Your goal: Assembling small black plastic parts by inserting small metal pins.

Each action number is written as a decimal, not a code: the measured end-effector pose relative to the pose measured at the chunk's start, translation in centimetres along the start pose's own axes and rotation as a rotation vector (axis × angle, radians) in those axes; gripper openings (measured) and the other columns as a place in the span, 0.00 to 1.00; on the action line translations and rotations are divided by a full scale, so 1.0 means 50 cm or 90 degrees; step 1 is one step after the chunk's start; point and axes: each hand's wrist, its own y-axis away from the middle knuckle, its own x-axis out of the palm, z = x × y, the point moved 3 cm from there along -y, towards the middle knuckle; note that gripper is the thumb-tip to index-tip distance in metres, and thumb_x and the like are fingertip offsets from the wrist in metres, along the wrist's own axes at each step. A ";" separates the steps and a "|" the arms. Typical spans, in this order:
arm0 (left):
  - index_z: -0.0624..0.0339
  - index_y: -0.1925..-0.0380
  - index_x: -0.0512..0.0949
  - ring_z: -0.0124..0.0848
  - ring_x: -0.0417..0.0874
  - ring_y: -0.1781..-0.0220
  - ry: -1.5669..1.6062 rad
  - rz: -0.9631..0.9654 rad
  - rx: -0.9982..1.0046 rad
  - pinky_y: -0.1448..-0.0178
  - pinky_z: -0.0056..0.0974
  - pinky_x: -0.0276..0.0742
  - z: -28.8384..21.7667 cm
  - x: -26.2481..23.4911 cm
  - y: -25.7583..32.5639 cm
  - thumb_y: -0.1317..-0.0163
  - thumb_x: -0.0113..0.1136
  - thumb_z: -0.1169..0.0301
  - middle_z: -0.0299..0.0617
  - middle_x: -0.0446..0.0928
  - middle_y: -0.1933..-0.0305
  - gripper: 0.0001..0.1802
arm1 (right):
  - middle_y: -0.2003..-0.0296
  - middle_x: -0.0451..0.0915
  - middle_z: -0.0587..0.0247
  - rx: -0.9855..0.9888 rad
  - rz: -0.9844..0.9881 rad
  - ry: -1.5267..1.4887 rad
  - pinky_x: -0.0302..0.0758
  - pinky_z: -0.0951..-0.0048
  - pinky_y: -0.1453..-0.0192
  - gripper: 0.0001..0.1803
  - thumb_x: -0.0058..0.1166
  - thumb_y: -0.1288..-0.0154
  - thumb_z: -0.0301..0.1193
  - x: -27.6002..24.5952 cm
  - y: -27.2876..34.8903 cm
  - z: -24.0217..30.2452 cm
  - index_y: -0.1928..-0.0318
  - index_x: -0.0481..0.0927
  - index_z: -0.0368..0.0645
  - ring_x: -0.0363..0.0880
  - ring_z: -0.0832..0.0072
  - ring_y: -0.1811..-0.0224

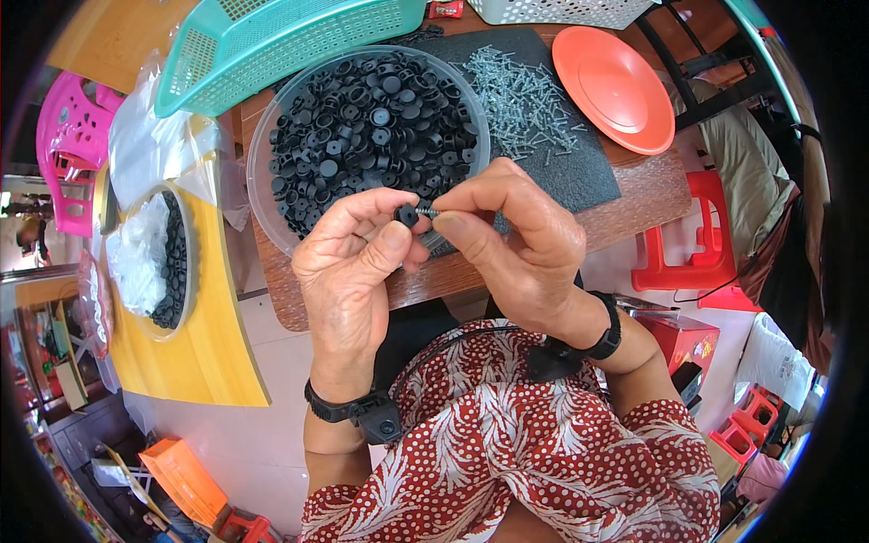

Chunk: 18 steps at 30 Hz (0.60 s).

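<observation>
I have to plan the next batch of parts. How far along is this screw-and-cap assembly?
In hand: the left hand pinches one small black cap while the right hand holds a screw at it. Left: the clear bowl is heaped with black caps, and a large pile of screws lies on the black mat. Done: I cannot tell; the second bowl at left holds black pieces.

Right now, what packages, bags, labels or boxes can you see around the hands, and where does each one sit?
Red box: on the floor at right, below the red stool, printed cardboard, rectangular.
Small red packet: top edge, behind the teal basket, only partly in view.
Clear plastic bag: left of the round tub of black caps, crumpled, see-through.
Clear bag: inside the left tub on the yellow table, whitish, bunched.
No screens or signs visible.
</observation>
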 end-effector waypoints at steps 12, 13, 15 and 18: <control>0.71 0.59 0.77 0.25 0.80 0.68 -0.082 -0.005 0.043 0.63 0.27 0.79 -0.007 -0.001 0.008 0.44 0.63 0.79 0.43 0.79 0.66 0.12 | 0.76 0.76 0.62 0.070 0.018 0.013 0.66 0.73 0.75 0.06 0.58 0.50 0.15 0.011 0.001 -0.001 0.71 0.76 0.37 0.70 0.72 0.76; 0.71 0.59 0.77 0.25 0.80 0.68 -0.094 -0.012 0.041 0.63 0.27 0.80 -0.006 -0.001 0.008 0.44 0.63 0.79 0.43 0.79 0.66 0.12 | 0.76 0.76 0.62 0.068 0.016 0.010 0.66 0.73 0.75 0.06 0.58 0.50 0.15 0.012 0.002 -0.002 0.71 0.76 0.37 0.70 0.72 0.76; 0.71 0.59 0.77 0.25 0.81 0.68 -0.097 -0.013 0.035 0.63 0.27 0.80 -0.006 -0.004 0.008 0.44 0.62 0.79 0.43 0.79 0.66 0.12 | 0.76 0.76 0.62 0.068 0.016 0.008 0.66 0.73 0.75 0.06 0.58 0.50 0.15 0.013 0.004 -0.003 0.72 0.76 0.37 0.70 0.72 0.76; 0.71 0.59 0.77 0.25 0.81 0.68 -0.101 -0.012 0.031 0.64 0.26 0.80 -0.004 -0.005 0.009 0.44 0.62 0.80 0.43 0.80 0.65 0.12 | 0.76 0.76 0.62 0.080 0.021 0.011 0.66 0.73 0.75 0.06 0.58 0.50 0.15 0.013 0.005 -0.006 0.72 0.76 0.37 0.70 0.72 0.76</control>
